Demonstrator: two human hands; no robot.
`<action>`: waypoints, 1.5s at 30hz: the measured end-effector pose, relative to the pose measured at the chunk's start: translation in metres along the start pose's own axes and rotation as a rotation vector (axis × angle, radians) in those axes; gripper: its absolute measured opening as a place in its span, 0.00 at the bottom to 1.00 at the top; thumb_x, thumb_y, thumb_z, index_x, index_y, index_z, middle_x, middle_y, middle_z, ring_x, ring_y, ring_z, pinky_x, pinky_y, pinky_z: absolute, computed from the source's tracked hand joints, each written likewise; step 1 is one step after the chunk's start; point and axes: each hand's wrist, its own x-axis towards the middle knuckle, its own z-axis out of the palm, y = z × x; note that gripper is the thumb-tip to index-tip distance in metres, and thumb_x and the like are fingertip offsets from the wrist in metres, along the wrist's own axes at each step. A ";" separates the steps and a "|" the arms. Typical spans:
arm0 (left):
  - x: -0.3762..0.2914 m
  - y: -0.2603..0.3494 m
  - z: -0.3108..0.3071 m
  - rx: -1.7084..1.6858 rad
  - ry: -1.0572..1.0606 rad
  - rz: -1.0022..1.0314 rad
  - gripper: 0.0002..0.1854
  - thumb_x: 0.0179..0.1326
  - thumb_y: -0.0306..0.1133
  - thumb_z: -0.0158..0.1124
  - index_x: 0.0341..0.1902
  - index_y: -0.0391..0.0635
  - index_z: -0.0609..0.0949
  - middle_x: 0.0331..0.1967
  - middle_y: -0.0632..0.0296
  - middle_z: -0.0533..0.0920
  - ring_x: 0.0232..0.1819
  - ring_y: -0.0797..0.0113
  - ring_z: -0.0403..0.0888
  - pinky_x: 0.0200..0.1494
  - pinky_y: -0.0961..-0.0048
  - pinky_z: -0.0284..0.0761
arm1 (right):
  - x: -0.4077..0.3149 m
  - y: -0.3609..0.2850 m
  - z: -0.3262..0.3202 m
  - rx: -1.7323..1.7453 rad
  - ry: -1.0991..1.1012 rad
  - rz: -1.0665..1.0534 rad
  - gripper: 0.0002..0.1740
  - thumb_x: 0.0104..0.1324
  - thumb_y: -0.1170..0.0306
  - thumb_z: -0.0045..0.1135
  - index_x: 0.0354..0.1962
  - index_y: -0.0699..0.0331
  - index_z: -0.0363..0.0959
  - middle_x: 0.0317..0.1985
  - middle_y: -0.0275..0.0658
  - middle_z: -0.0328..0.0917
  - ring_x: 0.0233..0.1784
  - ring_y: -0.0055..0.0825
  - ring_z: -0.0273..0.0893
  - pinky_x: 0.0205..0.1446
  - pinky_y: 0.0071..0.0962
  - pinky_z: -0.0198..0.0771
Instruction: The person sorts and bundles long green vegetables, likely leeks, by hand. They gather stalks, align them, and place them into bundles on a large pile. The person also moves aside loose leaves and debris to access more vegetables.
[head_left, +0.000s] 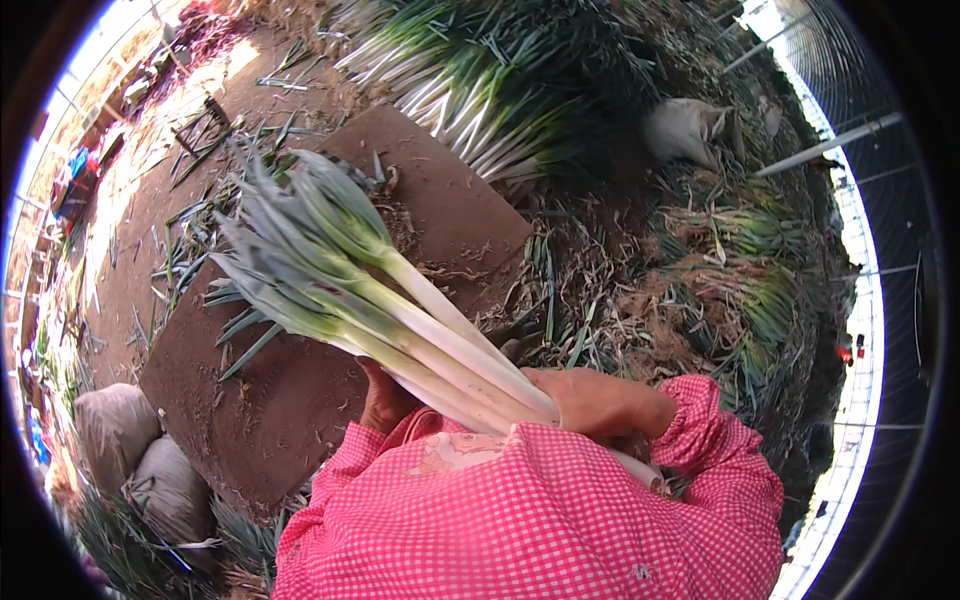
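Several thick green onions, white at the stem and grey-green at the leaves, lie together as a bunch across the middle of the view. My right hand is closed around their white lower ends, close against my red-and-white checked smock. Beneath the bunch, near its middle, my left hand supports it from the left; most of its fingers are hidden under the stems. The leafy tops reach over a brown board on the ground. Another white stem end shows below my right forearm.
A large heap of green onions lies beyond the board. Trimmed leaves and dry scraps cover the ground at right, beside tied-looking onion bundles. Full sacks stand at lower left, and a white sack at upper right.
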 end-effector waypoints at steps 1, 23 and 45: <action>0.015 -0.006 0.013 0.147 0.018 0.138 0.57 0.35 0.75 0.63 0.67 0.51 0.66 0.63 0.60 0.70 0.64 0.56 0.66 0.68 0.55 0.61 | -0.009 0.012 -0.011 -0.038 0.017 -0.007 0.52 0.51 0.39 0.60 0.66 0.58 0.53 0.59 0.51 0.68 0.60 0.45 0.69 0.63 0.34 0.63; 0.289 -0.180 0.182 0.393 -0.097 0.337 0.43 0.57 0.64 0.55 0.69 0.49 0.61 0.66 0.58 0.65 0.64 0.59 0.65 0.68 0.57 0.61 | -0.041 0.236 -0.299 0.353 0.135 -0.695 0.57 0.46 0.62 0.72 0.68 0.65 0.43 0.54 0.53 0.68 0.56 0.43 0.71 0.62 0.33 0.65; 0.608 -0.112 0.357 0.315 -0.066 0.488 0.26 0.68 0.41 0.52 0.66 0.43 0.64 0.58 0.54 0.73 0.57 0.58 0.74 0.54 0.63 0.78 | 0.061 0.287 -0.708 0.310 -0.018 -0.788 0.54 0.48 0.71 0.69 0.68 0.65 0.44 0.54 0.50 0.68 0.58 0.36 0.68 0.62 0.31 0.63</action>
